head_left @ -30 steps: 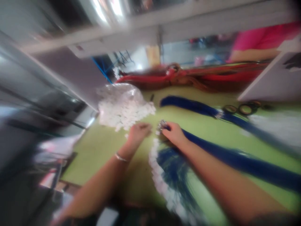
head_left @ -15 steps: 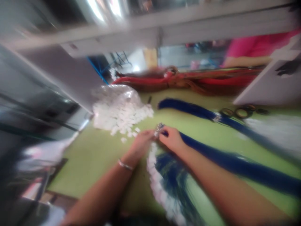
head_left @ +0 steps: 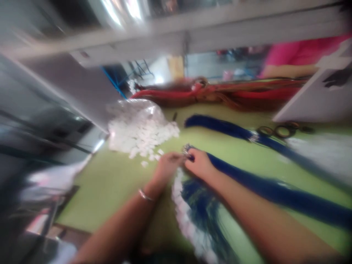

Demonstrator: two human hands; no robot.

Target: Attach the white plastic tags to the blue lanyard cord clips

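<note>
My left hand [head_left: 167, 168] and my right hand [head_left: 200, 163] meet over the table, fingertips touching. Both are closed in a pinch. The left fingers hold something small that blur hides. Blue wire shows between the right thumb and fingers, at the end of a long bundle of blue wires [head_left: 255, 183] that runs off to the right. Small shiny tips [head_left: 186, 147] stick out at the bundle's end, just beyond my fingers. Below my hands a curved row of small white pieces [head_left: 183, 212] lies at the ends of more blue wires [head_left: 203, 205].
A clear bag [head_left: 145, 106] spills many small white pieces [head_left: 145, 137] on the green table [head_left: 110, 190]. A second blue wire bundle [head_left: 220, 126], tape rolls [head_left: 283, 131] and red and brown wires [head_left: 236, 96] lie farther back. Beyond the shelf is a person in a pink sleeve [head_left: 297, 55].
My left fingers have shifted slightly right, closer against the right fingertips. The right hand has moved only a little to the left. The things on the table stay in place.
</note>
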